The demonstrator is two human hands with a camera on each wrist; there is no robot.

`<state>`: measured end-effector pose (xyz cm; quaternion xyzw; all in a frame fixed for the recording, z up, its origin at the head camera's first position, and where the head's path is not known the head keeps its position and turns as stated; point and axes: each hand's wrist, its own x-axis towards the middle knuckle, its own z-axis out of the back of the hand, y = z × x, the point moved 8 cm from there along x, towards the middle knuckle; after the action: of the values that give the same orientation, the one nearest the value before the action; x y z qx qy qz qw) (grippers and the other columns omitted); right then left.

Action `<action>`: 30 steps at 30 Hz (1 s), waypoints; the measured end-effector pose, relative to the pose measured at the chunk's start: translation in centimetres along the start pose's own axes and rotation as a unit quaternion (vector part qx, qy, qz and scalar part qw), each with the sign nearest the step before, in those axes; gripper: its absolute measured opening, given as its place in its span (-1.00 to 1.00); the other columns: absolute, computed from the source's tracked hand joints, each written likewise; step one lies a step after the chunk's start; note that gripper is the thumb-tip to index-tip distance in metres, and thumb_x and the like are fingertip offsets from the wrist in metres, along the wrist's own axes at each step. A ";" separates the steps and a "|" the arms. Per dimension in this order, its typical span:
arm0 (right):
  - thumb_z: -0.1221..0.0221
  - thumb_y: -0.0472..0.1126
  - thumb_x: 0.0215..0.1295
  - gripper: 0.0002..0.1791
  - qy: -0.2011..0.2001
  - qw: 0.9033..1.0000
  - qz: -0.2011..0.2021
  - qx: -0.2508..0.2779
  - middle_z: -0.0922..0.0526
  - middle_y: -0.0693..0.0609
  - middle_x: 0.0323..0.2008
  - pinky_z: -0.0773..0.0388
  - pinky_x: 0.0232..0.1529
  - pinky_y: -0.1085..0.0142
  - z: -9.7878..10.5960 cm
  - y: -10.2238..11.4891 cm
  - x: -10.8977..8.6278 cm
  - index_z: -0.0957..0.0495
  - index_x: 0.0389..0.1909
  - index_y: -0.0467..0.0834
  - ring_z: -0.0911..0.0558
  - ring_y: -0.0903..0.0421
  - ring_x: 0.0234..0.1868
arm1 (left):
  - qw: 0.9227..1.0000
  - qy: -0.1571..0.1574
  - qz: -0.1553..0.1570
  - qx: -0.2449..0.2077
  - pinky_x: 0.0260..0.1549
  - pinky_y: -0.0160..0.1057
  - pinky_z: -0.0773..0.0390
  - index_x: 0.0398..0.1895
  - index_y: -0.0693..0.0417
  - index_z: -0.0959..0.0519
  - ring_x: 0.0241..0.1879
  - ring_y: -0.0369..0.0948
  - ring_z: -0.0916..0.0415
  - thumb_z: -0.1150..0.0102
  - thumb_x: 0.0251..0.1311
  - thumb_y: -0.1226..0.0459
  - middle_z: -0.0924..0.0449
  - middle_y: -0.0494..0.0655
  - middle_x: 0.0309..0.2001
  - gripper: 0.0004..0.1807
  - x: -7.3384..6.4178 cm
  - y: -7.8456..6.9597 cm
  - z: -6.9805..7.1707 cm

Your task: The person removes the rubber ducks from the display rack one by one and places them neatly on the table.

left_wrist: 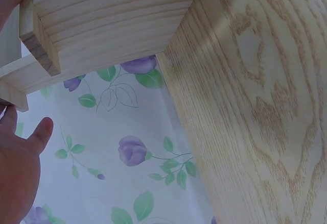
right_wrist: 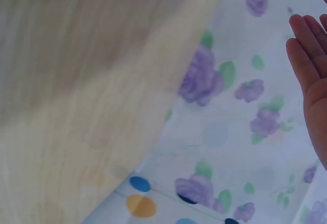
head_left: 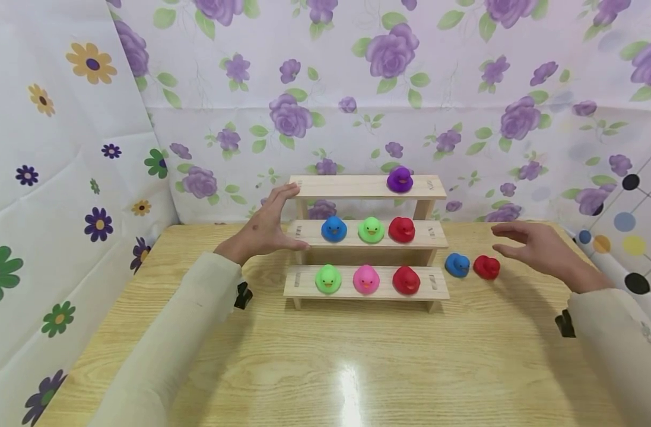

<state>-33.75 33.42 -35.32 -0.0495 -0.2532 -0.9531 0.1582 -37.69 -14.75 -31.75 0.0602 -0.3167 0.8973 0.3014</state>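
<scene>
A three-tier wooden stand (head_left: 352, 187) stands on the table. My left hand (head_left: 261, 231) rests against its left side, fingertips at the top board's end and thumb at the middle board. In the left wrist view, the fingers (left_wrist: 10, 122) look fairly straight. A purple rubber duck (head_left: 400, 179) sits on top. Blue (head_left: 333, 229), green (head_left: 371, 230) and red ducks (head_left: 402, 229) line the middle board; green (head_left: 328, 279), pink (head_left: 366, 280) and red ducks (head_left: 406, 280) line the lowest. My right hand (head_left: 541, 249) hovers, empty, just right of another red duck (head_left: 487, 267) on the table.
Beside that red duck, a blue duck (head_left: 457, 265) lies on the wood-grain table (head_left: 314, 362), right of the stand. Flowered cloth (head_left: 224, 148) hangs behind, with a daisy-patterned cloth (head_left: 63, 178) at left and a dotted one (head_left: 635, 222) at right.
</scene>
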 end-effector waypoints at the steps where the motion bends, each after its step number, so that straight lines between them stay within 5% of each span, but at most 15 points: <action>1: -0.29 -0.12 0.36 -0.46 -0.002 1.000 -0.001 0.007 -0.58 -0.36 0.13 -0.43 -0.13 0.65 0.3 0.3 0.2 -0.49 0.24 -0.36 -0.53 -0.35 0.16 | 1.000 -0.001 -0.001 0.000 0.34 0.18 -0.19 0.58 0.08 0.00 0.52 0.05 0.08 -0.65 -0.16 0.06 0.13 0.01 0.57 0.29 0.0 0.0 0.0; 3: -0.28 -0.09 0.37 -0.45 -0.006 1.000 -0.007 0.023 -0.57 -0.34 0.15 -0.32 -0.20 0.74 0.8 1.0 0.6 -0.49 0.25 -0.33 -0.53 -0.33 0.17 | 1.000 -0.001 -0.002 -0.001 0.34 0.18 -0.19 0.58 0.08 0.01 0.52 0.05 0.08 -0.65 -0.17 0.06 0.13 0.01 0.57 0.29 0.0 -0.1 0.0; 10: -0.22 0.04 0.40 -0.36 -0.007 0.996 -0.036 0.076 -0.48 -0.29 0.28 -0.38 -0.20 0.71 2.1 3.4 2.2 -0.42 0.34 -0.28 -0.48 -0.25 0.25 | 1.000 0.000 0.003 0.006 0.33 0.20 -0.22 0.59 0.04 0.03 0.52 0.06 0.08 -0.65 -0.15 0.06 0.14 0.00 0.56 0.30 -0.1 0.0 0.0; 22: -0.25 0.03 0.38 -0.40 -0.046 0.997 0.000 0.066 -0.43 -0.22 0.34 -0.40 -0.10 0.68 4.3 7.3 4.4 -0.48 0.31 -0.22 -0.43 -0.23 0.32 | 1.000 0.008 0.004 0.010 0.33 0.19 -0.22 0.61 0.01 0.07 0.53 0.04 0.11 -0.63 -0.12 0.04 0.16 0.00 0.56 0.30 0.0 -0.2 -0.3; 26: -0.26 0.01 0.38 -0.40 -0.051 0.997 0.017 0.055 -0.45 -0.20 0.33 -0.48 0.19 0.24 4.9 8.7 5.3 -0.47 0.32 -0.21 -0.44 -0.22 0.32 | 1.000 0.003 -0.001 0.010 0.33 0.18 -0.22 0.60 0.03 0.06 0.53 0.04 0.10 -0.63 -0.12 0.06 0.15 0.01 0.56 0.29 0.0 -0.1 -0.2; 30: -0.27 -0.01 0.37 -0.41 -0.056 0.996 0.030 0.066 -0.47 -0.22 0.31 -0.38 0.24 -0.11 5.1 10.1 6.0 -0.47 0.32 -0.23 -0.43 -0.24 0.32 | 1.000 -0.002 -0.004 0.013 0.33 0.19 -0.21 0.60 0.04 0.05 0.53 0.04 0.10 -0.63 -0.12 0.06 0.14 0.02 0.56 0.29 -0.1 -0.1 -0.1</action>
<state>-36.08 25.97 -25.12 -0.0998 -0.3227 -0.9247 0.1753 -37.59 -14.65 -31.82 0.0671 -0.3058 0.9001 0.3031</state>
